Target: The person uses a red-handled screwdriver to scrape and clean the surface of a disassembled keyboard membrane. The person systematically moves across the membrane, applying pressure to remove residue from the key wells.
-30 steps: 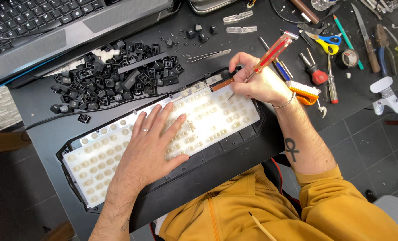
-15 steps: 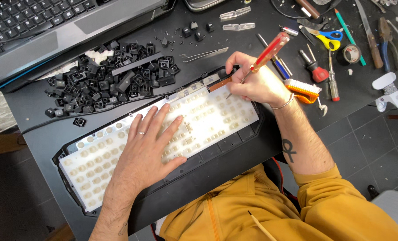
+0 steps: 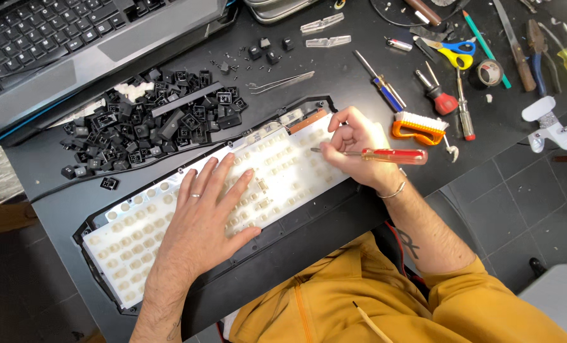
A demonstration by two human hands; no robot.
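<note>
2 hands work on the stripped black keyboard with its white dome sheet [image 3: 137,235] at the black tabletop [image 3: 353,76] edge. Your left hand [image 3: 204,216] lies spread flat on it; your right hand [image 3: 356,143] grips the red-handled screwdriver [image 3: 385,154], lying sideways, tip over the sheet's right part.
</note>
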